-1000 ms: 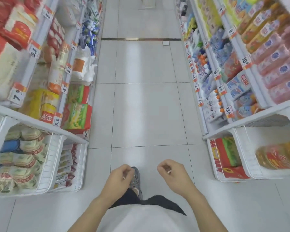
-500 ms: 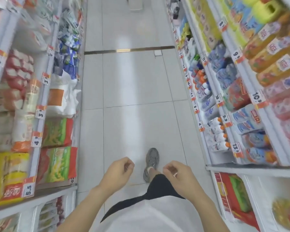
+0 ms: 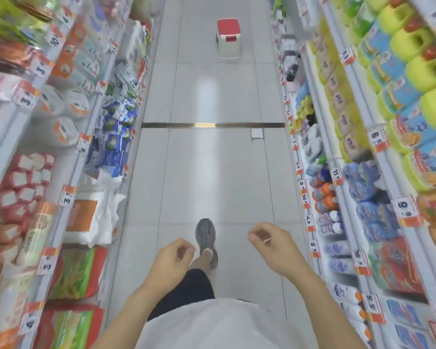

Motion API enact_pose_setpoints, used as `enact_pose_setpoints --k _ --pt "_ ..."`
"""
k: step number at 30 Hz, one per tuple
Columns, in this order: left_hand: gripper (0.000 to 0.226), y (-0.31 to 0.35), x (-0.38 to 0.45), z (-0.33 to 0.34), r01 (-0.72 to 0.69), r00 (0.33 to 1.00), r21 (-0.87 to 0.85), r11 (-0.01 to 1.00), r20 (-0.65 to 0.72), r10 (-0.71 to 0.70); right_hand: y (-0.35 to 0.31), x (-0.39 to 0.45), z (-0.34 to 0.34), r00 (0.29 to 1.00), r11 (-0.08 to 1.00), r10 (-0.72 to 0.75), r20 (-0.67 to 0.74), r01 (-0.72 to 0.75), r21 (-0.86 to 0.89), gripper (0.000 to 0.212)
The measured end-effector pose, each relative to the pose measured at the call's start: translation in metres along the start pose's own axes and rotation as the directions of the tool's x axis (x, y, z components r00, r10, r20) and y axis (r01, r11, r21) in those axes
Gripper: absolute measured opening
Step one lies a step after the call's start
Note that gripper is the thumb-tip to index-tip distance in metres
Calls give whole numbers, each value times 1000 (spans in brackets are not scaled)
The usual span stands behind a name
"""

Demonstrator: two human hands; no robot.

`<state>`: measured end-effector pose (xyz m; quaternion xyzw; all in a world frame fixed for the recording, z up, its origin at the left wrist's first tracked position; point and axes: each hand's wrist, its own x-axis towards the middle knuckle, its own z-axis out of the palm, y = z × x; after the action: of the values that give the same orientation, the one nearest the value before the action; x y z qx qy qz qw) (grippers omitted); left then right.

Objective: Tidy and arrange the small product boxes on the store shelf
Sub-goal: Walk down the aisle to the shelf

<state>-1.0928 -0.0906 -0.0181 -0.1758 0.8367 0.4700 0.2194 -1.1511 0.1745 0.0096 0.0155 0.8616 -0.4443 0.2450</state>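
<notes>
Right now I see both hands empty over the aisle floor: left hand and right hand loosely curled, gripping nothing. Small red-and-white product boxes sit blurred on the left shelf, well apart from either hand. A grey shoe shows between the hands.

Packed shelves line both sides of the aisle, blurred. Small red-and-white boxes sit stacked in rows on the left shelf, near its middle height, upright.
</notes>
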Motion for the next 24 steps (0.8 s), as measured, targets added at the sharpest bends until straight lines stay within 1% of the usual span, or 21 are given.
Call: enact_pose_setpoints --k 2,6,9,15,20,24 --pt "16 23 56 -18 -12 1000 -6 1000 4 12 -20 57 -17 1000 1000 -2 -5 2 -5 8" --pt "16 75 159 -58 -15 1000 14 1000 27 15 -62 152 -54 998 998 63 -2 -63 0 8" --pt "16 122 236 -84 -37 996 57 998 88 32 -84 215 -85 994 994 106 -23 -105 40 8" --pt "16 228 400 -110 -91 985 124 988 155 71 -97 347 -150 982 982 184 -48 -182 59 12" --pt "14 320 545 -118 -98 982 163 982 179 68 -111 499 -221 986 985 168 -21 -167 46 12" --pt "15 393 635 -138 -35 989 129 991 148 15 -151 625 -291 990 989 141 27 -142 30 11"
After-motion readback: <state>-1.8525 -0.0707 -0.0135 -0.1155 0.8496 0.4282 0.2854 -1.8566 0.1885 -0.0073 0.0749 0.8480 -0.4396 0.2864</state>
